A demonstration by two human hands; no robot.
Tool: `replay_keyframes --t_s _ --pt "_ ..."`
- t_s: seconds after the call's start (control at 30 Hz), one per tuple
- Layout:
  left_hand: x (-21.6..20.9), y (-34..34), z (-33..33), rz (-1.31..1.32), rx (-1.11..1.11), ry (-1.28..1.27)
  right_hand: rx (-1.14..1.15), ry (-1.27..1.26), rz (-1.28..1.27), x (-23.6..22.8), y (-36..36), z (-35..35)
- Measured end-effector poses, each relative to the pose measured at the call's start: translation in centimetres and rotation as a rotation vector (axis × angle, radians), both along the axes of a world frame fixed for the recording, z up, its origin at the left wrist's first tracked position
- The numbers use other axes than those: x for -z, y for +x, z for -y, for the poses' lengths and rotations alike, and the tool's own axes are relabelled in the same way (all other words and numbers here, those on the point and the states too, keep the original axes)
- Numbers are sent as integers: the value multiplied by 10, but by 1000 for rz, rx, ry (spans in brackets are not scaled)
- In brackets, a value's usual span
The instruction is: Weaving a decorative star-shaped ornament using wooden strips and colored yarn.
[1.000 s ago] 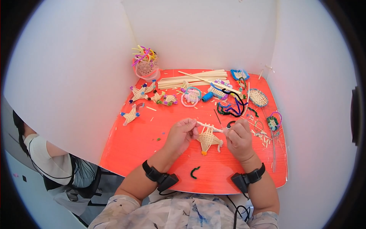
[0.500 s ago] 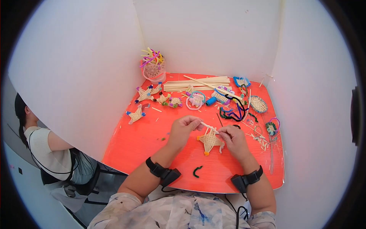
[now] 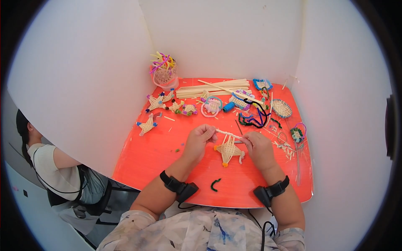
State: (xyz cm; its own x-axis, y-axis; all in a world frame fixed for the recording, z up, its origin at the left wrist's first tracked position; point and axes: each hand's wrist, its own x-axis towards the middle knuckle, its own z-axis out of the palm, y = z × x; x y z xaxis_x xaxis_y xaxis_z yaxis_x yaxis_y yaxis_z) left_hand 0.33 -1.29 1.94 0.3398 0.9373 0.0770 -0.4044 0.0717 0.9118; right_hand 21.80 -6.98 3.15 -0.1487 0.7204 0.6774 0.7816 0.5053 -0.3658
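A white fuzzy pipe cleaner is stretched between my hands above a small woven straw star. My left hand pinches its left end; the fingers of my right hand are closed on its right end. The star lies on the red table, with orange tufts on its left and lower tips and a whitish one on its right tip. Loose strips stick up from its top, just under the pipe cleaner. By my right fingertips shows a thin grey thing whose kind I cannot make out.
Flat wooden strips lie across the back of the red table. Finished woven stars sit at left; a pink basket of pipe cleaners stands behind. Dark pipe cleaners and scraps are at right. White partitions surround the table.
My hands have moved slightly apart, and the pipe cleaner now spans a wider gap between them. The whole view has shifted a little.
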Motion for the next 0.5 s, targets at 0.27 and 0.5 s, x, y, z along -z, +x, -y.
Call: replay_keyframes --t_s 0.27,0.5 --pt "6 -1 -5 202 28 -127 -37 46 19 -2 1 1" --pt "1 0 -7 235 -49 -100 19 -5 -307 -3 4 -1"
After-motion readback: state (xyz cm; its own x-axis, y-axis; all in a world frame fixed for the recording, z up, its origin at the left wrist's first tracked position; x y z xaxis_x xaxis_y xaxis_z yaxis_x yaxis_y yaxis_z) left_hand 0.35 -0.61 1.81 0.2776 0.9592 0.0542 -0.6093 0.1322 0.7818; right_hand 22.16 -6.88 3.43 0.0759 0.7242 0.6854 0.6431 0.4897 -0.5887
